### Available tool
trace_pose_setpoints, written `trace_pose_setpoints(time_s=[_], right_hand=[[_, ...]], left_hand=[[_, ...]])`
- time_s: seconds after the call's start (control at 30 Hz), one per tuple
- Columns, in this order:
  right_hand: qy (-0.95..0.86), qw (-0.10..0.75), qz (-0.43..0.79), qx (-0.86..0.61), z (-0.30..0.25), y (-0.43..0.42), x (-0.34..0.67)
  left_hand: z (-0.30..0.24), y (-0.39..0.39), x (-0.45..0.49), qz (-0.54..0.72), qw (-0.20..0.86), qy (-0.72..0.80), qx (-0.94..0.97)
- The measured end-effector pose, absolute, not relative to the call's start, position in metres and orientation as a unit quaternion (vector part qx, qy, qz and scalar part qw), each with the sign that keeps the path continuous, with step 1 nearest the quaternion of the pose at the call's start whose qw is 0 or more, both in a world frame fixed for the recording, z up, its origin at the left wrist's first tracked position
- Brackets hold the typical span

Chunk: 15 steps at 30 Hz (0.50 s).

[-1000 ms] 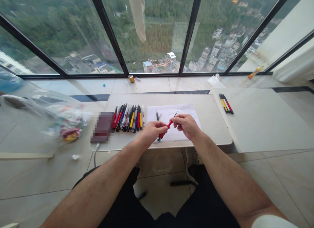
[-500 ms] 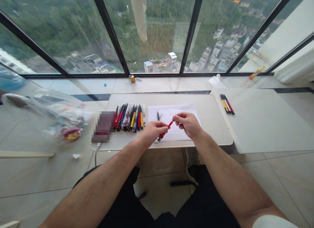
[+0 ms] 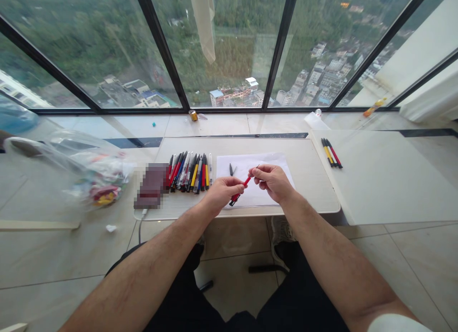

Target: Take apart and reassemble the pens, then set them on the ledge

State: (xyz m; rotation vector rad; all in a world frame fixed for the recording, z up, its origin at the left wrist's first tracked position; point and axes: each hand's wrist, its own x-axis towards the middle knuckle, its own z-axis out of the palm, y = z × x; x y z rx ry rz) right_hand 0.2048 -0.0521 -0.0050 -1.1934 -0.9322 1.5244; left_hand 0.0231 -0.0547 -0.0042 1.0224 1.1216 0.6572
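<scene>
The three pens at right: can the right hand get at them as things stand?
Probably yes: nothing visible blocks the way from the right hand to the three pens, which lie uncovered. It would likely release the red pen's thin end first.

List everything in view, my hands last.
Table: one, pale, centre
Board: one, pale, right
Window: one, black-framed, ahead
Curtain: one, white, far right
Paper: one, white, on table
Red pen: one, red, over paper
Rod: one, dark, by red pen
Small pieces: two, dark and pale, on paper
Pen row: many, mixed, left of paper
Separate pens: three, black-ended, on board
Blurred object: one, maroon, table's left
Cable: one, grey, below it
Can: one, gold, by window
Bottle: one, orange, by window
Bag: one, clear, left
Trousers: one pair, black, below table
Left hand: one, bare, holding red pen
Right hand: one, bare, pinching rod
</scene>
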Motion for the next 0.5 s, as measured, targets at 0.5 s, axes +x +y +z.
trace_pose_setpoints(time_s=[0.5], right_hand=[[-0.718,0.273,0.214,-0.604,-0.044,0.004,0.174]], left_hand=[[0.003,-0.057,0.008,0.328,0.681,0.507,0.416]])
